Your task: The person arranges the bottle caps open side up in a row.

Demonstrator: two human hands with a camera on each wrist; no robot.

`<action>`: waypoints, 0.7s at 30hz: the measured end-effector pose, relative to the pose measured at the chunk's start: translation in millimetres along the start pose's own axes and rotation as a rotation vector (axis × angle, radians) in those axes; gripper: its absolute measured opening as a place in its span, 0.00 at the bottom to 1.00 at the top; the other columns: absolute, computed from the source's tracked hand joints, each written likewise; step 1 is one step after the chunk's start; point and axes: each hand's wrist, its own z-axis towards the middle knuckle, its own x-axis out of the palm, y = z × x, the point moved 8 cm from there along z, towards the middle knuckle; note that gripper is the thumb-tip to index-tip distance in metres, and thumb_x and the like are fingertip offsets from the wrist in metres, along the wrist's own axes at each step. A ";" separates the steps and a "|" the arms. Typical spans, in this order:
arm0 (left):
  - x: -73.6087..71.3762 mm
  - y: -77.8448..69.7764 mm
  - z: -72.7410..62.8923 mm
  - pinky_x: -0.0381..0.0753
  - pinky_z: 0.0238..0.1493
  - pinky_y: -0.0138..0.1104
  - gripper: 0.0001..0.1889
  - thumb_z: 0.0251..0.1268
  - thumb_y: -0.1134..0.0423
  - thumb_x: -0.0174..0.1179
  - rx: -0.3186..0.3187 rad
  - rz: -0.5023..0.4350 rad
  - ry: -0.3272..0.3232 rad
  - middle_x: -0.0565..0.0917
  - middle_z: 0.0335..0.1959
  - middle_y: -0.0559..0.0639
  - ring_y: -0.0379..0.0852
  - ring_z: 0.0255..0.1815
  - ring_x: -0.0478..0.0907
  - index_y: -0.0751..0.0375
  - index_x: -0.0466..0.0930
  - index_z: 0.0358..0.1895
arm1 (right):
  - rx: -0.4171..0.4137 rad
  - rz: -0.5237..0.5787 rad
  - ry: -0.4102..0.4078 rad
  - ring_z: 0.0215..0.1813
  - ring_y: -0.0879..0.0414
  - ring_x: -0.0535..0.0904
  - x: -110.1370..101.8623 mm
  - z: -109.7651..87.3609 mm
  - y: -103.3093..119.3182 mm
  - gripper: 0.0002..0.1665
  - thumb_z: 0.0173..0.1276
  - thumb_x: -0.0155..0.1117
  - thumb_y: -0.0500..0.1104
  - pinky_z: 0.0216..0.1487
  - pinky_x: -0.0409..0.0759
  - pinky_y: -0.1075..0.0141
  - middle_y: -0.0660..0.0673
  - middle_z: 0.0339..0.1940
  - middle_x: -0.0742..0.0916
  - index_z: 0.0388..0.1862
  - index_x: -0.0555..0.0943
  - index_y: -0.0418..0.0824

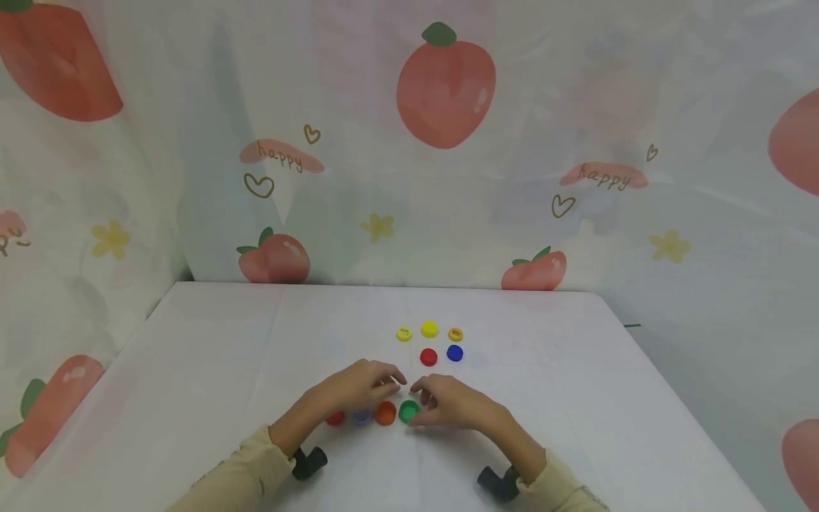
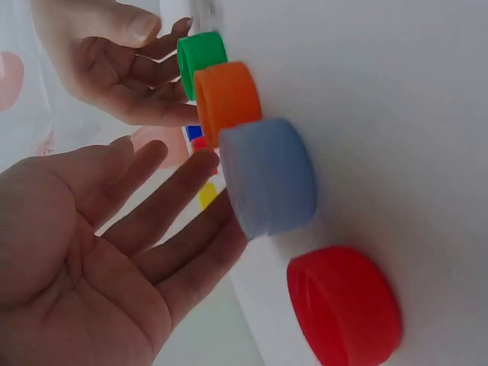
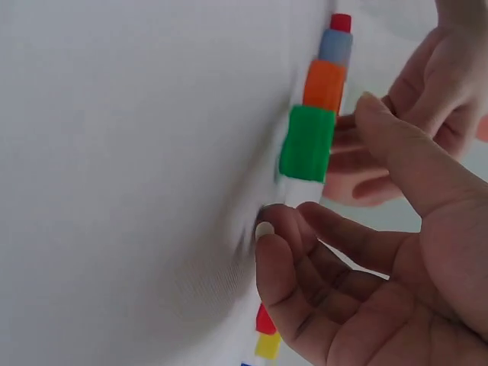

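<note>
Four bottle caps stand in a row near me in the head view: a red cap [image 1: 335,418], a light blue cap [image 1: 362,417], an orange cap [image 1: 385,413] and a green cap [image 1: 409,412]. Over the row, my left hand [image 1: 363,384] spreads its fingers beyond the light blue and orange caps, with nothing in its grasp. My right hand [image 1: 459,404] hovers at the right end, its fingers loosely bent and its thumb by the green cap. In the right wrist view, no cap lies between that thumb [image 3: 404,141] and the fingers.
Farther back on the white table [image 1: 211,355] lie a yellow cap [image 1: 429,328] between two printed yellow ones, plus a red cap [image 1: 429,357] and a blue cap [image 1: 455,353]. A patterned curtain [image 1: 358,142] hangs behind the table.
</note>
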 end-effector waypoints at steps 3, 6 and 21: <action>-6.7 5.7 1.2 0.79 0.44 0.36 0.10 0.65 0.61 0.59 -0.060 0.015 -0.023 0.83 0.40 0.46 0.42 0.42 0.79 0.54 0.81 0.48 | 0.009 0.009 -0.028 0.35 0.60 0.76 -11.3 -0.1 -5.1 0.25 0.59 0.70 0.49 0.36 0.78 0.70 0.52 0.34 0.81 0.50 0.78 0.36; -16.9 13.4 3.0 0.80 0.40 0.36 0.12 0.63 0.59 0.62 -0.147 0.020 -0.052 0.83 0.38 0.48 0.44 0.39 0.79 0.56 0.80 0.48 | 0.037 0.018 -0.081 0.35 0.58 0.76 -25.4 2.3 -14.5 0.19 0.62 0.68 0.45 0.34 0.78 0.69 0.51 0.34 0.82 0.48 0.79 0.36; -67.1 26.3 35.7 0.78 0.34 0.34 0.14 0.56 0.63 0.67 -0.221 0.060 -0.300 0.82 0.31 0.50 0.44 0.31 0.77 0.63 0.82 0.45 | 0.126 0.004 -0.347 0.38 0.55 0.77 -68.9 28.5 -35.7 0.17 0.61 0.68 0.41 0.36 0.79 0.67 0.48 0.38 0.82 0.48 0.80 0.37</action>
